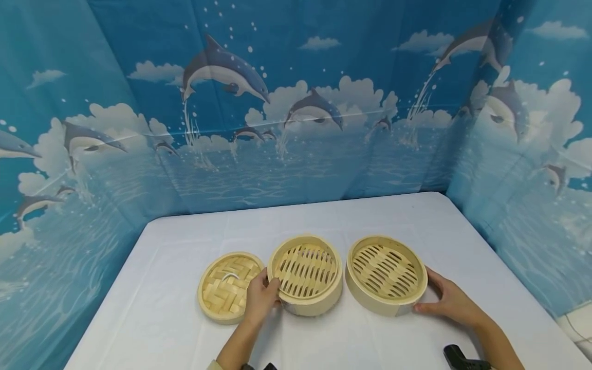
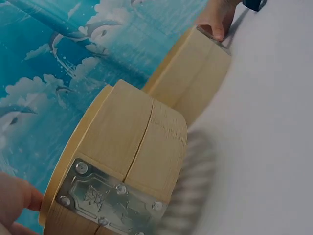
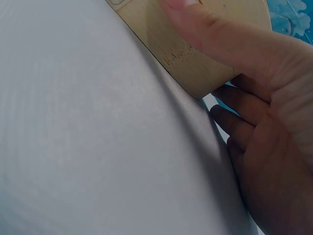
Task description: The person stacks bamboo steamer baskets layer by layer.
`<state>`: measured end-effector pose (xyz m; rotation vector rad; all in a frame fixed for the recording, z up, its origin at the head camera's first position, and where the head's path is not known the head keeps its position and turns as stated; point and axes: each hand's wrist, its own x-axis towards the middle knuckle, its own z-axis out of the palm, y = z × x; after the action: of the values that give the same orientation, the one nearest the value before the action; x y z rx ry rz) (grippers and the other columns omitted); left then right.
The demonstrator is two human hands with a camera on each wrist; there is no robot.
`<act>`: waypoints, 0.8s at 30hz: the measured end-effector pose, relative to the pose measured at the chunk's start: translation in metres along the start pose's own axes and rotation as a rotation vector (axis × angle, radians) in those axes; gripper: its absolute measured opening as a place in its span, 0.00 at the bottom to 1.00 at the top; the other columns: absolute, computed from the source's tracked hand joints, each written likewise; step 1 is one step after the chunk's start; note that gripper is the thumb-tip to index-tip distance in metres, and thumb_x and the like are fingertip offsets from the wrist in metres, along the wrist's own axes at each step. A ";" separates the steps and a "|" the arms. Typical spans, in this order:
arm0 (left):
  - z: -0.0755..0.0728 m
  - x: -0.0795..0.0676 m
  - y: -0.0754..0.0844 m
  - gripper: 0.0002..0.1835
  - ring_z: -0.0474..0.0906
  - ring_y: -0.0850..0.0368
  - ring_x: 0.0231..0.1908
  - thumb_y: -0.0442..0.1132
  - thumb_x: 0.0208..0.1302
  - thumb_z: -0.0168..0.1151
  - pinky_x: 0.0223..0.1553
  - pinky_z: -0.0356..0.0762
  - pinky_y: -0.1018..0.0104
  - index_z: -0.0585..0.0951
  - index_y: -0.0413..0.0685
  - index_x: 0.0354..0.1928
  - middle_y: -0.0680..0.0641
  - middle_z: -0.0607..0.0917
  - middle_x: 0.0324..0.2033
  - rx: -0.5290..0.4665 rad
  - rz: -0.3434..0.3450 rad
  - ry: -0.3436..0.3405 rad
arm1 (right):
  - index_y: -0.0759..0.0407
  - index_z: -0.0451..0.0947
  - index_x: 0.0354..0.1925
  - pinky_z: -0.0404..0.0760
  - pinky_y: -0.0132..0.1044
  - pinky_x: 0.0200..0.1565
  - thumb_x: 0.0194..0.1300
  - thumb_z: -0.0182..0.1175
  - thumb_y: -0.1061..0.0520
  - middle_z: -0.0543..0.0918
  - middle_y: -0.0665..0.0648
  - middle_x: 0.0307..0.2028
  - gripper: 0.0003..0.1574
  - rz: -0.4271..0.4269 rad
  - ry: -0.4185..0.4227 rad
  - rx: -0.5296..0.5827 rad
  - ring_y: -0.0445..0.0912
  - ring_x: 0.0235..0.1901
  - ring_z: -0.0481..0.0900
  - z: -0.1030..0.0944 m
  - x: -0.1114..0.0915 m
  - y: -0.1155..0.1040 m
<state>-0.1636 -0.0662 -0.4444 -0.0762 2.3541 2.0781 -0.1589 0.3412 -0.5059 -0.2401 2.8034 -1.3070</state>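
Note:
Two round bamboo steamer baskets with slatted bottoms are side by side in the head view. My left hand (image 1: 262, 296) grips the left steamer basket (image 1: 314, 307) at its left side, thumb over the rim. In the left wrist view that steamer basket (image 2: 132, 132) is tilted, and its striped shadow falls on the cloth below; a riveted metal plate (image 2: 110, 196) shows on its wall. On the right, my right hand (image 1: 450, 300) holds the other steamer basket (image 1: 376, 307) by its outer wall. Its thumb lies along the bamboo wall (image 3: 186, 54) in the right wrist view.
A woven bamboo lid (image 1: 222, 295) with a pale loop handle lies left of the baskets, partly behind my left hand. White cloth (image 1: 176, 257) covers the table. A dolphin-print curtain (image 1: 296, 169) borders its back and sides.

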 end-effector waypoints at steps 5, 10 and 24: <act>-0.002 0.016 0.037 0.24 0.77 0.52 0.28 0.33 0.55 0.43 0.23 0.76 0.60 0.62 0.34 0.56 0.38 0.75 0.40 0.015 -0.008 -0.047 | 0.52 0.44 0.64 0.49 0.53 0.54 0.37 0.68 0.47 0.52 0.65 0.60 0.61 -0.008 0.007 -0.013 0.59 0.58 0.47 0.000 -0.001 0.000; 0.014 0.033 0.066 0.22 0.75 0.55 0.30 0.35 0.54 0.43 0.22 0.76 0.62 0.68 0.39 0.53 0.42 0.75 0.37 0.028 -0.024 -0.075 | 0.52 0.44 0.64 0.49 0.55 0.53 0.37 0.68 0.48 0.51 0.65 0.60 0.61 -0.023 -0.010 0.009 0.60 0.58 0.46 0.000 0.001 0.002; 0.096 0.041 0.080 0.17 0.74 0.59 0.19 0.33 0.53 0.44 0.16 0.75 0.63 0.74 0.33 0.43 0.41 0.76 0.28 0.003 0.032 -0.191 | 0.50 0.44 0.64 0.49 0.60 0.50 0.36 0.69 0.49 0.52 0.65 0.60 0.61 -0.062 -0.012 0.021 0.62 0.57 0.47 -0.002 0.000 -0.001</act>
<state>-0.2109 0.0370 -0.3788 0.1546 2.2609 1.9948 -0.1587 0.3420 -0.5041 -0.3353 2.7923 -1.3422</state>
